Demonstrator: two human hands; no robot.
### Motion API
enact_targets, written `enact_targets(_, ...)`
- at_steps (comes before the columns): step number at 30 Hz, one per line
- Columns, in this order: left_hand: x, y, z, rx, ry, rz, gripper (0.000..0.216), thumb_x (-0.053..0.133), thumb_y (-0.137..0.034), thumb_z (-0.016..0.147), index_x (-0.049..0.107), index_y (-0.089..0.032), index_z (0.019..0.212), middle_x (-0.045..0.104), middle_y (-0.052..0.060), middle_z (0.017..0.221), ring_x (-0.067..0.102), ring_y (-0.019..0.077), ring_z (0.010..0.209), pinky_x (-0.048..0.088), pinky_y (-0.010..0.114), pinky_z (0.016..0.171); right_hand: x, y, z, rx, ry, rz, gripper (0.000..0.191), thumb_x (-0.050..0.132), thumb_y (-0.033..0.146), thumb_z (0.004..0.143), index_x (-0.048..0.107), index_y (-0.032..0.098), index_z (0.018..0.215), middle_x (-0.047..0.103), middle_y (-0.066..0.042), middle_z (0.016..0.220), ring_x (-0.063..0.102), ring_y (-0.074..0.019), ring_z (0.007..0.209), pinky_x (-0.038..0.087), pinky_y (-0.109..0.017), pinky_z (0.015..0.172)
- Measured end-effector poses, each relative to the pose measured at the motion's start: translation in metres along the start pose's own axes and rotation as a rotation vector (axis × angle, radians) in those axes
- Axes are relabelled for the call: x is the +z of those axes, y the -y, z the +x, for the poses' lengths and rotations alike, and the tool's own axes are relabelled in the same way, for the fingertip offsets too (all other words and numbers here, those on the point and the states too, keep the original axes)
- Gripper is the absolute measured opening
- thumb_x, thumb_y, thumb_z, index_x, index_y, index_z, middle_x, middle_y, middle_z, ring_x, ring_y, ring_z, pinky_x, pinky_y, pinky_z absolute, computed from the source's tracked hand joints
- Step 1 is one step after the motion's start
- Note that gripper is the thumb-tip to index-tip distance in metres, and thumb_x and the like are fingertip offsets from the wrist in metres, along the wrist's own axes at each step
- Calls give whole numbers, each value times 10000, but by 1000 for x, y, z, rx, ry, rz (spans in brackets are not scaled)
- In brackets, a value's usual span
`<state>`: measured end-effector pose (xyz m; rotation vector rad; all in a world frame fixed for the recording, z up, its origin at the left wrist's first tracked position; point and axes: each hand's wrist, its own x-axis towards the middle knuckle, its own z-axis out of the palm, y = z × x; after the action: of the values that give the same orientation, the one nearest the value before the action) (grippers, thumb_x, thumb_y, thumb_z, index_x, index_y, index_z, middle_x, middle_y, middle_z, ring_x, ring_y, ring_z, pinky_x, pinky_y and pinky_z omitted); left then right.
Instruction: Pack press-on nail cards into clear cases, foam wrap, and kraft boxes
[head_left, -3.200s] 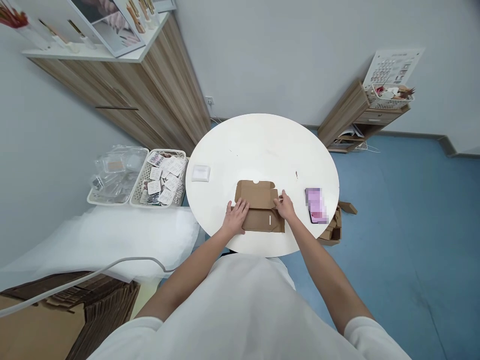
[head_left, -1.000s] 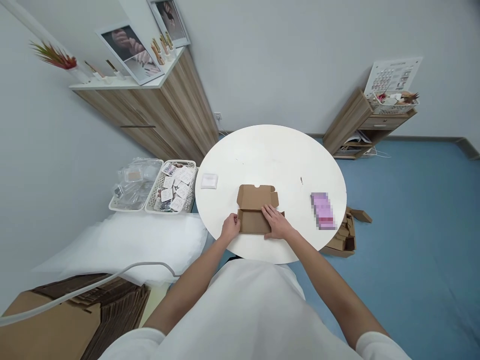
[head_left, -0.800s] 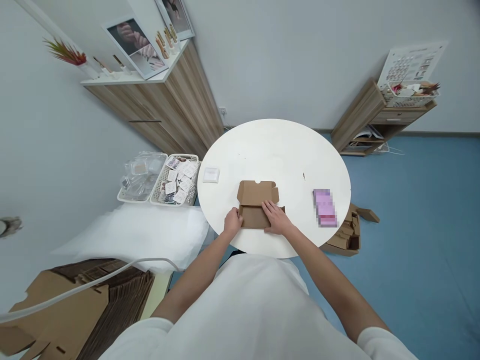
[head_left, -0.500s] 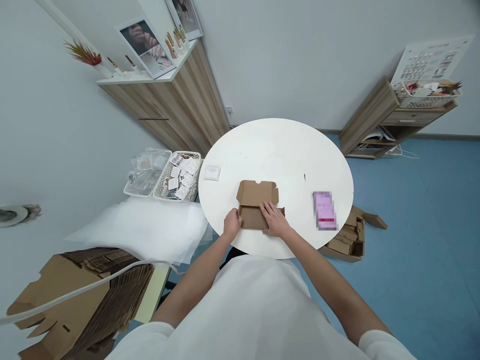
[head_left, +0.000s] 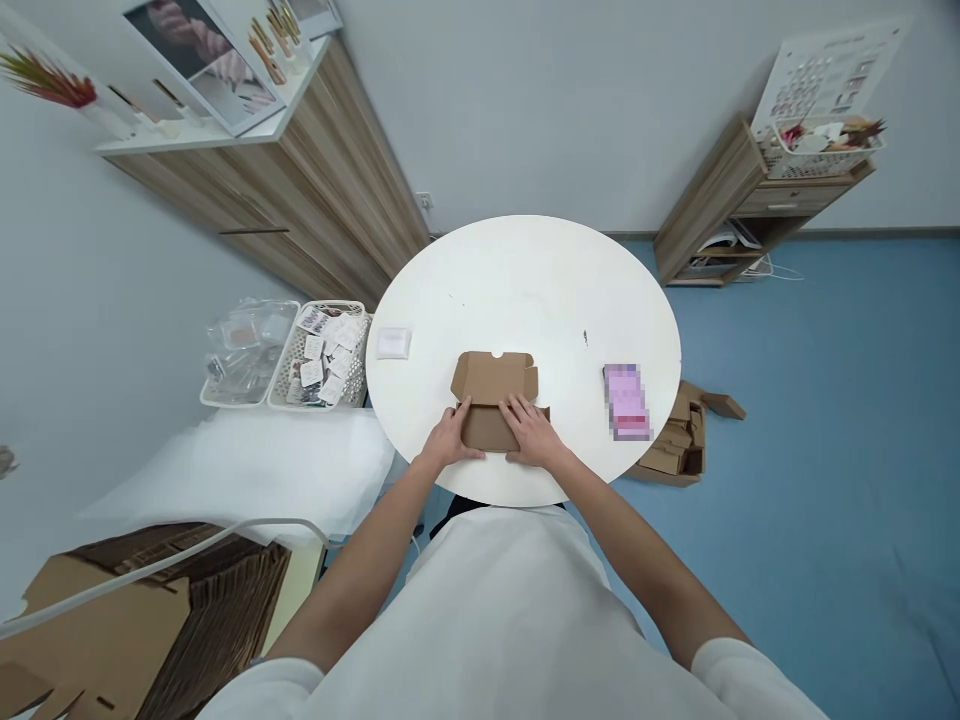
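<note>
Open cardboard box (head_left: 493, 378) sits between left hand (head_left: 448, 436) and right hand (head_left: 531, 432)

The box lies near the person's edge of a round white table (head_left: 555, 275), its notched lid folded back away from the body and its shallow tray closest. Both forearms reach in from the sides, palms down, the left hand at the tray's left end and the right hand over its right part, so the hands hide some of it.

To the right on the table is a phone (head_left: 627, 402), blurred out; a small white packet (head_left: 394, 343) lies well off to the left. Beyond the table's left edge stands a basket (head_left: 322, 355) of cards, with white sheets (head_left: 247, 470) just in front. Flattened cardboard (head_left: 105, 625) is stacked at lower left, and a carton (head_left: 675, 460) sits on the floor at right.

The left thumb and fingers spread wide apart, touching the tray's near edge and left end. The right fingers lie slightly fanned across the tray, thumb apart at the near edge; neither hand is closed round anything.
</note>
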<state>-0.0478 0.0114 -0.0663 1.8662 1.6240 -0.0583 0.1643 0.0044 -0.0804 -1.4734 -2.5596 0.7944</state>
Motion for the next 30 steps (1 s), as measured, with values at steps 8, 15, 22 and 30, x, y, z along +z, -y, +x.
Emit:
enact_targets(8,1,7,7,57,1,-36,1186,749,-511,419,72,-281,1365,386,84,1086,507,276,964,440,354,756,2,-11,-52,596,-472,479,656,482,435,749,280,178,1318,412,-141,1284,439,-254,1129,359,-416,918)
enact_targets(15,-2,9,6,97,0,-39,1186,747,-513,406,84,-266,1358,379,95,1107,519,284,956,441,348,750,23,-7,-50,863,-513,947,570,565,278,621,461,162,1169,586,-86,1023,573,-166,835,447,-280,719)
enact_targets(22,-3,8,7,94,45,-13,1209,742,-538,380,77,-267,1352,385,101,1110,547,282,898,443,336,700,8,13,-39,829,-440,1033,283,401,223,641,585,168,848,609,-31,838,533,-158,738,414,-260,624)
enact_targets(30,3,8,4,110,53,-56,1216,748,-535,375,76,-265,1352,370,116,1135,564,282,873,437,331,680,16,41,-33,792,-433,782,491,496,449,693,471,189,1109,559,-66,1050,545,-141,732,444,-279,635)
